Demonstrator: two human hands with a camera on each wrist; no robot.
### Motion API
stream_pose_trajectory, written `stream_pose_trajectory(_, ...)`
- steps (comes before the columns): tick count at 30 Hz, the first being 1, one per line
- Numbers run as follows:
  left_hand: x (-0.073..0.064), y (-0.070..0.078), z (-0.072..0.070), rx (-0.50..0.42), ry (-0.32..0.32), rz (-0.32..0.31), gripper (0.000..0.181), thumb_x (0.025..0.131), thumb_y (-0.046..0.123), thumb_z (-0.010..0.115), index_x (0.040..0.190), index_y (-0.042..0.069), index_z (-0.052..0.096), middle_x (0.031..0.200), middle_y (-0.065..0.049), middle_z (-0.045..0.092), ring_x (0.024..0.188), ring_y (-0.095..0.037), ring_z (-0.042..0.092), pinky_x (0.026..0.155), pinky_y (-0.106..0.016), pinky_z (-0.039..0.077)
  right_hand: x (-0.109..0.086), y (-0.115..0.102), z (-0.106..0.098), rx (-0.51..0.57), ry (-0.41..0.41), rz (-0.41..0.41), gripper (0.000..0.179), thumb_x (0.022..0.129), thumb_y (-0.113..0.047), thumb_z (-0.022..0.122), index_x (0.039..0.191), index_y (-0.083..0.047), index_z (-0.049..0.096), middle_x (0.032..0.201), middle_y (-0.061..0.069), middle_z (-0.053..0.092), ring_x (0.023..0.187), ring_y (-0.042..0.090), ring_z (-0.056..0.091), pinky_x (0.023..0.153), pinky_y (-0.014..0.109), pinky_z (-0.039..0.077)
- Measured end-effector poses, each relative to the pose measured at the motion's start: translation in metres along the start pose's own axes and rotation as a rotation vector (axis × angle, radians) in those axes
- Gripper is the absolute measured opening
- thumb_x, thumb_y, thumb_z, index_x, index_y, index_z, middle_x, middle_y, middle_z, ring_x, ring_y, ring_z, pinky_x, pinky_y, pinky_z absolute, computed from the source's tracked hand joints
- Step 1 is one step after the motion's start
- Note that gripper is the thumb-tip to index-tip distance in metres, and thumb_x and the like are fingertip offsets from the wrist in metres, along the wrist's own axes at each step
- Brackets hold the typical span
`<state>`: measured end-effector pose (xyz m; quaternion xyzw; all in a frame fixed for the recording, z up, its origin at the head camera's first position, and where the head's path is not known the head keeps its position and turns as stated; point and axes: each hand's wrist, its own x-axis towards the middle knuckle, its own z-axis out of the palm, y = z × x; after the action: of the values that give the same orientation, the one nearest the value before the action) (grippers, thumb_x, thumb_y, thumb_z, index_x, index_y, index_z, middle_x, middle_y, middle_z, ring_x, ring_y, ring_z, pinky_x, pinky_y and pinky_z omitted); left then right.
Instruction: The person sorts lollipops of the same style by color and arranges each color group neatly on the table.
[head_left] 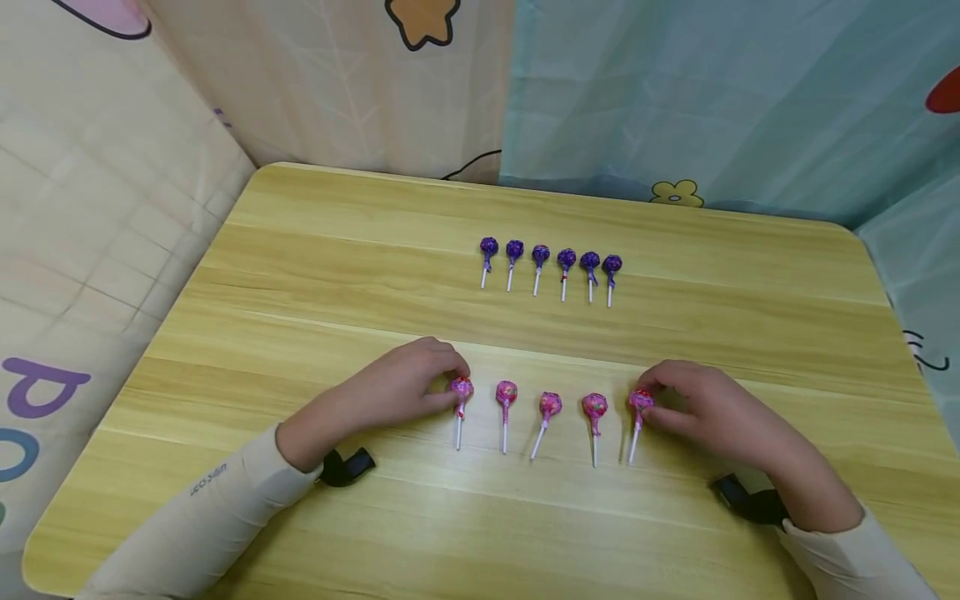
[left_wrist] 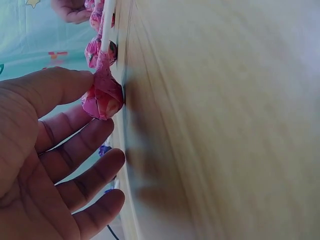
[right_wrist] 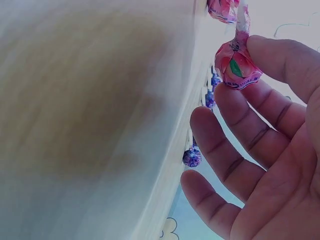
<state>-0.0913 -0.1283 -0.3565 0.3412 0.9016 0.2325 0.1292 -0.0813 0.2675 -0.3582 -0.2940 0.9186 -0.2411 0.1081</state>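
Observation:
Several pink-wrapped lollipops stand out in a row across the near half of the table, sticks toward the person. My left hand pinches the wrapped head of the leftmost pink lollipop between thumb and fingers. At the row's other end, my right hand pinches the head of the rightmost pink lollipop. Between the hands lie three more: a pink lollipop, a tilted pink lollipop and another pink lollipop. Neither hand touches these three.
Farther back, several purple lollipops form a second row with closer gaps. Everything lies on a wood-grain table with rounded corners. Printed curtains hang behind it, and a thin dark cable shows at its back edge.

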Motion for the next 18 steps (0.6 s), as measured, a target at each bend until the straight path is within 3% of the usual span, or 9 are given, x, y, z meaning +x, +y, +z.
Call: stream_pose_trajectory(18,0.001,0.0,0.0,0.003,-0.007,0.009,0.014,0.093,0.024,0.069,0.101,0.012,0.072,0.101,0.004,0.068,0.101,-0.017,0.059,0.093,-0.036,0.047,0.012,0.0,-0.007,-0.003,0.009,0.001,0.015,0.092,-0.011,0.071,0.106,-0.015,0.067,0.098,-0.008,0.066,0.094,0.013,0.064,0.081,0.042,0.054)
